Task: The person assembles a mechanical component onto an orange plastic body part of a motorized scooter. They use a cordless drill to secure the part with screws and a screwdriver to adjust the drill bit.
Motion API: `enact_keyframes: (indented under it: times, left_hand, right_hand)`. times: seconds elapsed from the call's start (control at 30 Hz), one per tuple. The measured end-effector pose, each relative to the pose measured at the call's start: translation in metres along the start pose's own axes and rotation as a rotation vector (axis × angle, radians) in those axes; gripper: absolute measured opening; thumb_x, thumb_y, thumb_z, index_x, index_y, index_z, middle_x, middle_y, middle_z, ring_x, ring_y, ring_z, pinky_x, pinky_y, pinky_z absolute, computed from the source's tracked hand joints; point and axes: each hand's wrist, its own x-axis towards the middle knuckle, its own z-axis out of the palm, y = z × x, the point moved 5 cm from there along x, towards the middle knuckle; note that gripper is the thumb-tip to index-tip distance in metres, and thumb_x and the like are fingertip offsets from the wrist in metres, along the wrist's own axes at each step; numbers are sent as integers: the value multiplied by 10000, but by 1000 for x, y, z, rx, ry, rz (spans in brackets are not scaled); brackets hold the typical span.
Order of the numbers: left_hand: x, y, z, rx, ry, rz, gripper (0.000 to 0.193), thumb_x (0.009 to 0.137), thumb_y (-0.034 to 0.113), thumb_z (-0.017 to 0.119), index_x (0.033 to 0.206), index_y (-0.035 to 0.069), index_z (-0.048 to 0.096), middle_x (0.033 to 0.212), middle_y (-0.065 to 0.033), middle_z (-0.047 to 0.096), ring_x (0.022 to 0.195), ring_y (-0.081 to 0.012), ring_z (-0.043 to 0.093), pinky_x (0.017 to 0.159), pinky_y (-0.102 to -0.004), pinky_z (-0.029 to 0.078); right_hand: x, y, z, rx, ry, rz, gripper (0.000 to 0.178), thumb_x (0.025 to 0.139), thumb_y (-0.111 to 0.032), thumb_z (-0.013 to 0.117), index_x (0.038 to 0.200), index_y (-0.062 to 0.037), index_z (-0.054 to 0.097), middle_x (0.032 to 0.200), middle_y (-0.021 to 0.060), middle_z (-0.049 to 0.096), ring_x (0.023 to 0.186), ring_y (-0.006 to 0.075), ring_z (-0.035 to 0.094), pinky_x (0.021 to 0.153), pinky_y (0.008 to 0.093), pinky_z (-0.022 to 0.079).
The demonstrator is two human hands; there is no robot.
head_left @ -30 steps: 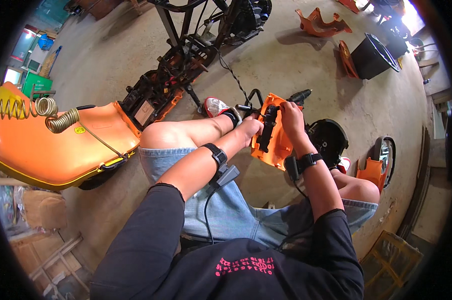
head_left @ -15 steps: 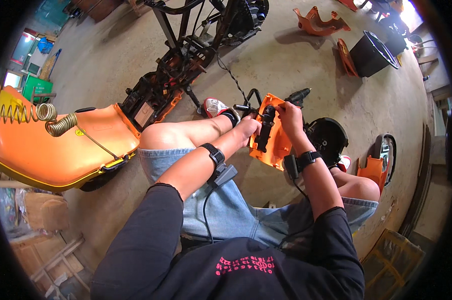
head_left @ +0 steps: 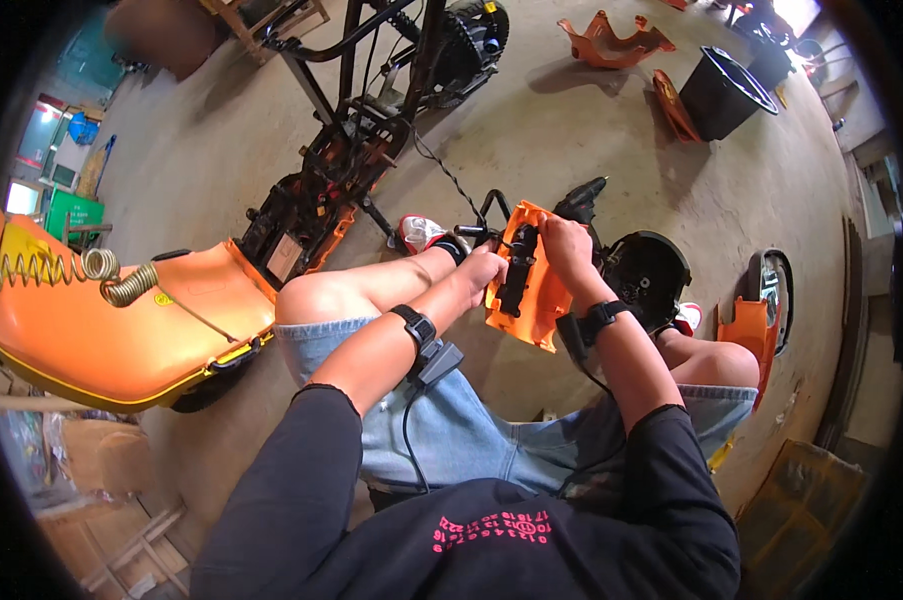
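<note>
Between my knees I hold an orange plastic panel (head_left: 540, 300), with its ribbed inner side up and a long black part (head_left: 516, 275) fixed along it. My left hand (head_left: 485, 268) is closed on the panel's left edge, its fingertips partly hidden. At the upper right edge my right hand (head_left: 565, 246) is closed, fingers bent over the rim near the black part's top end. A twisted black cable (head_left: 446, 165) runs from the bare scooter frame (head_left: 343, 140) down to the panel. Just behind the panel stands a bent black bar (head_left: 493, 203).
A cordless drill (head_left: 582, 200) and a round black tub (head_left: 647, 280) sit beyond my right hand. An orange scooter body (head_left: 121, 320) is at left, below a hanging coil spring (head_left: 129, 285). A black bucket (head_left: 721, 95) and orange shells (head_left: 616, 42) lie farther off.
The whole view has shifted slightly. The panel has tilted a little and come slightly nearer with both hands, which keep their hold.
</note>
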Motion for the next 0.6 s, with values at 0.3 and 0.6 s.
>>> enact_keyframes:
  times: [0.3,0.6]
  left_hand:
    - [8,-2,2,-61,-5,28,472,646,-89,458,1092,39,544,831,-56,596,657,-183,590,528,-268,485]
    - [5,0,6,-80,-37,-14,477,646,-93,459,1093,44,551,859,-67,615,673,-178,619,522,-276,501]
  right_hand:
    - [16,13,-39,179,17,-94,470,984,-413,441,901,-5,658,809,225,660,817,409,644,747,492,505]
    - [0,0,-24,189,23,-316,171,908,-221,587,947,-56,568,899,133,635,866,343,642,716,445,511]
